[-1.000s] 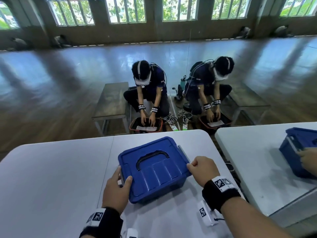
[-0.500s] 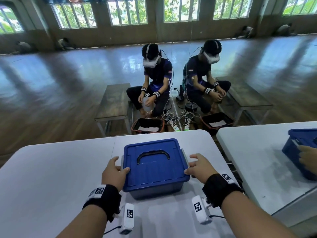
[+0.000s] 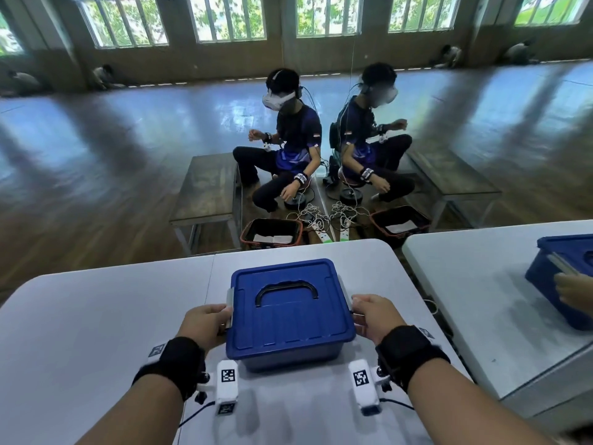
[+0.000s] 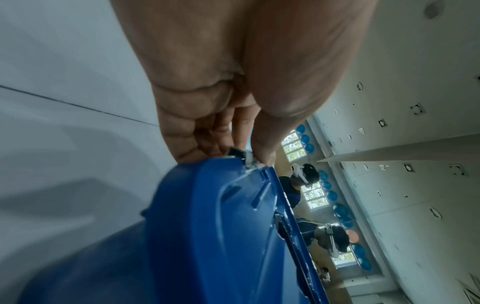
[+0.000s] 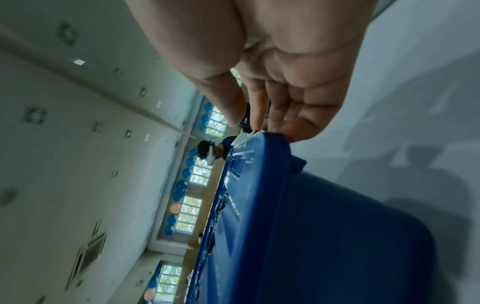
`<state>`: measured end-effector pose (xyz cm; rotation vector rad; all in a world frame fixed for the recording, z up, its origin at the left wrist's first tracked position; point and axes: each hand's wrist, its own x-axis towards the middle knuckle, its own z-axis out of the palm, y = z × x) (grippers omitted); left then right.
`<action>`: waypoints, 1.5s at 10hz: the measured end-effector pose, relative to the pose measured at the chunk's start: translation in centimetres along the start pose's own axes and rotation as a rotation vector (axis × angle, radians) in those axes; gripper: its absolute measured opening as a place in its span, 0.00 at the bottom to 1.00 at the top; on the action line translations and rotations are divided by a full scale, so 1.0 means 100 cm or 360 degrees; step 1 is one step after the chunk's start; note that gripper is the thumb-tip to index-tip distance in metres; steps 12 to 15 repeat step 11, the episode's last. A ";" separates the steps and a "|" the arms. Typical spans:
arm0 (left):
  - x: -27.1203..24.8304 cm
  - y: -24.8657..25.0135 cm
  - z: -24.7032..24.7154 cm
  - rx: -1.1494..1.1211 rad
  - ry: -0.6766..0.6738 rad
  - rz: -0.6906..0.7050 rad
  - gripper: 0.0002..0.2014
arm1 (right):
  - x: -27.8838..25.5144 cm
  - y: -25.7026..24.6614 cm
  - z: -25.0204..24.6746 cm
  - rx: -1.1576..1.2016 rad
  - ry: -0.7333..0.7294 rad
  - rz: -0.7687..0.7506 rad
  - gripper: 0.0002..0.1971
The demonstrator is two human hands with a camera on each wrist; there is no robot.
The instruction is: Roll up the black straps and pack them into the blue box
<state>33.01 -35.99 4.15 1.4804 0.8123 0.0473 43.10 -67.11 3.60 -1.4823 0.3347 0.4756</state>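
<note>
A blue box [image 3: 290, 313] with its lid on and a black handle [image 3: 285, 289] stands on the white table [image 3: 96, 316], square to me. My left hand [image 3: 221, 313] is at the box's left side, where thumb and fingers pinch the grey latch [image 4: 245, 157] at the lid's edge. On the opposite side my right hand [image 3: 357, 305] curls thumb and fingers round the clear latch [image 5: 242, 139]. The blue box [image 4: 207, 226] fills the lower part of both wrist views. No black straps show in any view.
To the right stands a second white table [image 3: 481, 284] with another blue box [image 3: 558, 277] and someone's hand [image 3: 574, 289] on it. Beyond the table's far edge are seated people [image 3: 288, 146], low benches [image 3: 205, 191], baskets [image 3: 272, 236] and cables on the floor.
The box has turned from skewed to square and sits closer to me. Both hands have slid from its near corners to the latches on its two sides.
</note>
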 end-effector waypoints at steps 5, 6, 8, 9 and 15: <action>0.018 -0.003 -0.002 0.0449 0.0003 0.0214 0.07 | 0.007 0.005 0.007 0.0007 -0.0138 0.0165 0.12; 0.013 -0.001 -0.004 0.0464 0.0012 0.0257 0.06 | 0.005 0.003 0.014 -0.0144 -0.0074 0.0095 0.09; 0.006 0.001 -0.006 0.0473 0.0038 0.0296 0.06 | -0.005 -0.003 0.028 -0.0925 0.0142 -0.0245 0.11; -0.002 -0.006 -0.011 0.0495 0.0035 0.0271 0.11 | -0.013 0.001 0.024 -0.0945 0.0066 -0.0349 0.11; -0.035 -0.038 -0.044 0.0639 -0.0015 0.0130 0.16 | -0.049 0.034 -0.004 -0.0825 -0.0120 -0.0171 0.17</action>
